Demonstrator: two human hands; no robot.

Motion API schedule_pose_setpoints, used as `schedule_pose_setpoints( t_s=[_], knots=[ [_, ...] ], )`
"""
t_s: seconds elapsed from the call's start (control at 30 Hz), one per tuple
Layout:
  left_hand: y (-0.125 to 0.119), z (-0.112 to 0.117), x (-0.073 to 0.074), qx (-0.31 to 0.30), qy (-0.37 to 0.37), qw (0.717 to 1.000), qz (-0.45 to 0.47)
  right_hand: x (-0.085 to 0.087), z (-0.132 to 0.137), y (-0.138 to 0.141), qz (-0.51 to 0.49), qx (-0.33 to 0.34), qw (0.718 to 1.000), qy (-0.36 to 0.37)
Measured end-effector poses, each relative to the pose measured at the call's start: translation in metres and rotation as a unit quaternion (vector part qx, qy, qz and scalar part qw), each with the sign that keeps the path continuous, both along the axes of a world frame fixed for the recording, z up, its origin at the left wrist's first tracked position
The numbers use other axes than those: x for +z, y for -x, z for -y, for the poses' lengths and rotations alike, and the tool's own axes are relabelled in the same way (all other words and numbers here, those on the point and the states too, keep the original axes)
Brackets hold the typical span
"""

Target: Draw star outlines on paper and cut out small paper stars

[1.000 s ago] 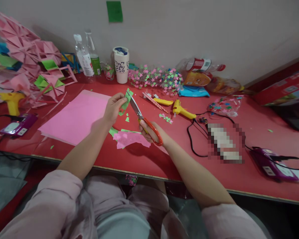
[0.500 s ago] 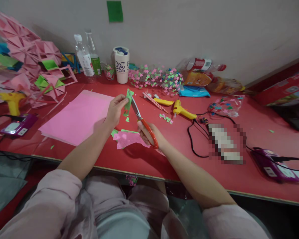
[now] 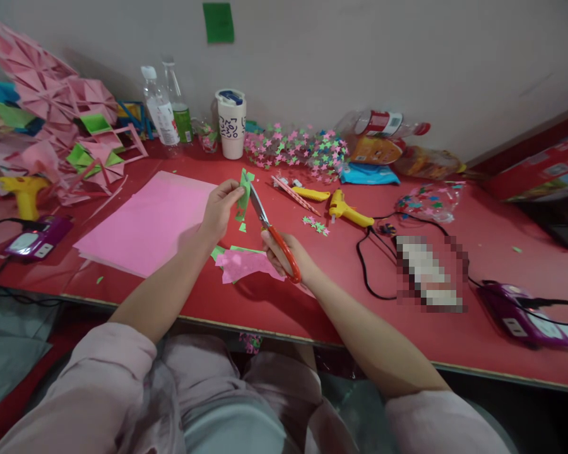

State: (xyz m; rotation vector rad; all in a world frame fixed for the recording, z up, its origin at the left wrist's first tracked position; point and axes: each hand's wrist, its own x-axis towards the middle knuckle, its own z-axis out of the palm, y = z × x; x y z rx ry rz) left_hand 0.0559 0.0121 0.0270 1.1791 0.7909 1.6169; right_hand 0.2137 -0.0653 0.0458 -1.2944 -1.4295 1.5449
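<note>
My left hand (image 3: 218,205) pinches a small folded piece of green paper (image 3: 244,186) above the red table (image 3: 274,302). My right hand (image 3: 284,251) grips orange-handled scissors (image 3: 271,228), whose blades point up and left and meet the green paper's right edge. Below the hands lie a crumpled pink paper scrap (image 3: 244,263) and green offcuts (image 3: 216,252). A large pink sheet (image 3: 150,221) lies flat to the left of my left hand.
Folded pink and green paper shapes (image 3: 61,120) pile up at the back left. Two bottles (image 3: 163,110), a white cup (image 3: 231,123), a heap of paper stars (image 3: 296,148), yellow glue guns (image 3: 348,211), black cables (image 3: 373,265) and purple power boxes (image 3: 520,309) crowd the table.
My right hand with the scissors moved slightly left toward the green paper and the handles came closer together. My left hand turned the paper more upright.
</note>
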Motion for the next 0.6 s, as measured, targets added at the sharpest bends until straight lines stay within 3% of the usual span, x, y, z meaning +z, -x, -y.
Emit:
schedule_pose_setpoints(
  t_s=[0.37,0.6],
  knots=[
    [0.006,0.002,0.010,0.013,0.074,0.997,-0.032,-0.004,-0.011,-0.007,0.038,0.025,0.999,-0.027],
    [0.011,0.004,0.012,-0.135,0.132,0.982,0.025,-0.010,-0.017,-0.012,0.028,-0.005,0.998,-0.051]
  ],
)
